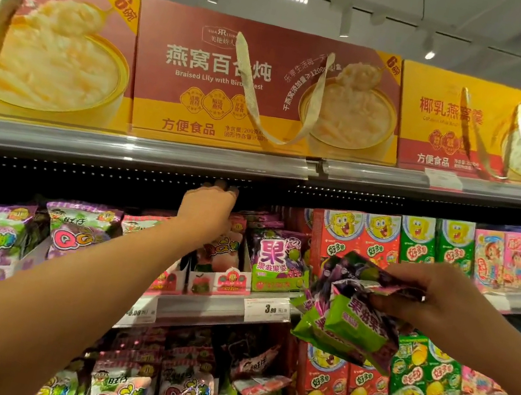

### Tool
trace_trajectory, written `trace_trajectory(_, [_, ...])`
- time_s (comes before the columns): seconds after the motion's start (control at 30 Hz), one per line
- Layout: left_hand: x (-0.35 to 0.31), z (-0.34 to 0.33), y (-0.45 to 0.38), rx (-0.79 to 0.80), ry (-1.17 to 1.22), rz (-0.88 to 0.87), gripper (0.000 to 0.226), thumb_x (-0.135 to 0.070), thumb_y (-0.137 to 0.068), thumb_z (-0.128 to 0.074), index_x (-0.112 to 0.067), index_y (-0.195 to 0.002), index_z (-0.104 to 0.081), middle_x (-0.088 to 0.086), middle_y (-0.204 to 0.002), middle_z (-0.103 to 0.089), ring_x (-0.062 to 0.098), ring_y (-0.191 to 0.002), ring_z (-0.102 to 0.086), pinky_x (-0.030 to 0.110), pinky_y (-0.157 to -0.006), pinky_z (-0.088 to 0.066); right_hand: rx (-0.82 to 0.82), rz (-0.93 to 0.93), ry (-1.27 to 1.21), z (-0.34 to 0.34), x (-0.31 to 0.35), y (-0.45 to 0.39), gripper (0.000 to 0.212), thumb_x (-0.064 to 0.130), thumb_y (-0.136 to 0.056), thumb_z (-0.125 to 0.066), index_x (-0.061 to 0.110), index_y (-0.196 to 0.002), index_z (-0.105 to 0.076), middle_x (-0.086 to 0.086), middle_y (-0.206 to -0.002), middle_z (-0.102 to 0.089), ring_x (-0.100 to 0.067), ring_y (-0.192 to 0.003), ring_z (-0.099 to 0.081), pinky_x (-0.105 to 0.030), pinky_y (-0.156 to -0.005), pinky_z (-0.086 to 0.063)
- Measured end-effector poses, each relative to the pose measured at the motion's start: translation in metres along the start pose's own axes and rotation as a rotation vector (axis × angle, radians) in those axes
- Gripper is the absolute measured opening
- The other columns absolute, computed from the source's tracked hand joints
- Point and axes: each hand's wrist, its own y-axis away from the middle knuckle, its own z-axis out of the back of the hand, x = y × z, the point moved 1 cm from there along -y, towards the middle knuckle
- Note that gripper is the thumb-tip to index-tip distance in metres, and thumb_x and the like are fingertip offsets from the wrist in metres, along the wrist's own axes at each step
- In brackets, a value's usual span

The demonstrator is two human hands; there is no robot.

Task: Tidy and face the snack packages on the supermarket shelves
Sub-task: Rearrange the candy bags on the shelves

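Observation:
My right hand (436, 298) grips a bunch of purple-and-green grape candy bags (350, 314) in front of the shelves at the right. My left hand (206, 210) reaches deep into the middle shelf, above the pink QQ candy bags (225, 250); its fingers are curled near the underside of the upper shelf, and I cannot see whether they hold anything. A matching grape candy bag (276, 259) stands upright in its display tray just right of my left hand.
Purple QQ candy bags (79, 231) fill the left of the middle shelf. Red and green cartoon snack boxes (380, 239) stand to the right. Large gift boxes (265, 83) line the top shelf. A price tag (267, 308) hangs on the shelf rail. More bags sit below.

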Motion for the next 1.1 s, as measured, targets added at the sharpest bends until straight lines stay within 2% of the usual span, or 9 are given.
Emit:
trace_trajectory(0.1, [-0.008,-0.006,0.008,-0.083,-0.014,-0.215,0.028,-0.032,-0.090,-0.067,-0.024,-0.116,-0.059,0.004,-0.115,-0.059,0.029,-0.106,-0.058,0.037,-0.070,-0.048,0.014,-0.028,0.007,-0.001,-0.003,0.005,0.018,0.046,-0.079,-0.072,0.029,-0.085,-0.077,0.000,-0.072,-0.071,-0.019,-0.063,-0.067,-0.053,-0.064,-0.055])
trace_trajectory(0.27, [-0.004,-0.030,0.020,0.293,-0.061,-0.276,0.033,-0.029,-0.098,-0.052,-0.035,-0.128,-0.063,0.001,-0.120,-0.067,0.027,-0.107,-0.062,0.043,-0.081,-0.056,0.022,-0.030,0.013,-0.003,-0.008,0.007,0.026,0.054,-0.075,-0.068,0.030,-0.083,-0.075,0.003,-0.072,-0.071,-0.013,-0.064,-0.068,-0.044,-0.062,-0.055])
trace_trajectory(0.37, [-0.004,-0.029,0.023,0.347,-0.049,-0.312,0.034,-0.031,-0.100,-0.049,-0.030,-0.131,-0.062,0.003,-0.125,-0.068,0.029,-0.109,-0.063,0.044,-0.088,-0.055,0.016,-0.018,0.021,-0.003,-0.010,0.006,0.028,0.055,-0.075,-0.067,0.029,-0.082,-0.075,0.004,-0.069,-0.070,-0.012,-0.062,-0.067,-0.039,-0.060,-0.052])
trace_trajectory(0.6, [-0.032,0.032,0.090,-0.031,0.696,-0.135,0.023,-0.028,-0.099,-0.054,-0.031,-0.114,-0.072,-0.015,-0.097,-0.073,-0.001,-0.082,-0.064,0.024,-0.074,-0.051,0.097,-0.002,-0.043,-0.025,-0.012,0.010,0.023,0.050,-0.078,-0.071,0.029,-0.086,-0.076,0.001,-0.071,-0.071,-0.013,-0.062,-0.068,-0.038,-0.059,-0.053])
trace_trajectory(0.67, [-0.046,0.040,0.139,-0.087,0.916,-0.148,0.022,-0.042,-0.097,-0.055,-0.035,-0.112,-0.071,-0.023,-0.096,-0.070,-0.006,-0.088,-0.064,0.018,-0.077,-0.051,0.136,-0.003,-0.079,-0.041,-0.014,0.013,0.010,0.042,-0.081,-0.076,0.032,-0.085,-0.076,0.001,-0.071,-0.071,-0.014,-0.062,-0.068,-0.036,-0.056,-0.054])
trace_trajectory(0.77, [-0.064,0.035,0.210,0.197,1.194,-0.073,0.061,-0.086,-0.080,-0.047,-0.055,-0.133,-0.049,-0.034,-0.126,-0.057,-0.009,-0.115,-0.055,0.024,-0.093,-0.048,0.209,0.000,-0.137,-0.069,-0.012,0.017,0.008,0.035,-0.084,-0.078,0.036,-0.092,-0.077,0.004,-0.076,-0.073,-0.013,-0.064,-0.069,-0.028,-0.056,-0.054])
trace_trajectory(0.87, [-0.078,0.012,0.253,0.474,1.369,0.075,0.090,-0.100,-0.058,-0.051,-0.065,-0.139,-0.030,-0.031,-0.137,-0.053,-0.002,-0.124,-0.054,0.038,-0.105,-0.046,0.264,-0.017,-0.180,-0.102,-0.005,0.014,0.007,0.032,-0.085,-0.080,0.029,-0.091,-0.078,0.010,-0.078,-0.071,-0.008,-0.066,-0.068,-0.017,-0.056,-0.049])
trace_trajectory(1.0, [-0.076,-0.014,0.279,0.558,1.608,0.280,0.045,-0.076,-0.069,-0.073,-0.080,-0.103,-0.044,-0.040,-0.109,-0.065,-0.010,-0.099,-0.066,0.018,-0.078,-0.055,0.342,-0.017,-0.149,-0.150,0.007,0.010,0.011,0.034,-0.085,-0.080,0.027,-0.082,-0.073,0.014,-0.069,-0.066,-0.001,-0.060,-0.062,-0.014,-0.055,-0.040])
trace_trajectory(1.1, [-0.061,-0.029,0.299,0.640,1.749,0.400,0.043,-0.062,-0.076,-0.078,-0.084,-0.095,-0.046,-0.046,-0.106,-0.062,-0.013,-0.097,-0.065,0.006,-0.066,-0.052,0.372,-0.125,-0.300,-0.180,0.008,0.012,0.015,0.038,-0.082,-0.082,0.026,-0.082,-0.072,0.009,-0.074,-0.073,-0.006,-0.066,-0.070,-0.022,-0.056,-0.052])
